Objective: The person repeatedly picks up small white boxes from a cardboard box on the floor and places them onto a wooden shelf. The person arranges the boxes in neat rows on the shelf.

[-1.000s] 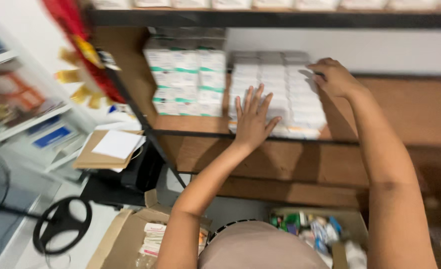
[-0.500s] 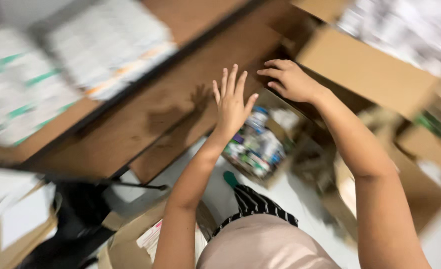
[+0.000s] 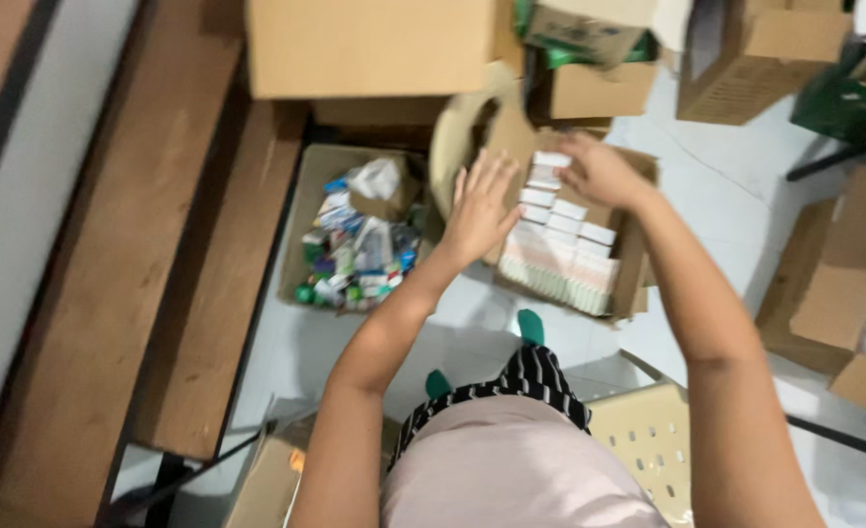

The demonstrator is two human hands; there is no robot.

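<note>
My left hand (image 3: 480,203) is spread open, fingers apart, at the near-left edge of an open cardboard box (image 3: 632,270) on the floor. The box holds rows of small white cartons (image 3: 562,256) standing side by side. My right hand (image 3: 599,168) reaches over the far end of that box with its fingers curled on the top white cartons; the blur hides whether it grips one. Both forearms stretch forward from my lap.
A second open box (image 3: 308,205) of mixed colourful packets sits left of the white cartons. Brown wooden shelf boards (image 3: 149,244) run along the left. More cardboard boxes (image 3: 374,47) stand beyond and to the right (image 3: 843,284). A cream perforated plastic seat (image 3: 648,435) lies near my right knee.
The view has swung from the shelf stacked with white cartons down to the floor. Both hands left the shelf stack and now reach into the floor box of white cartons.
</note>
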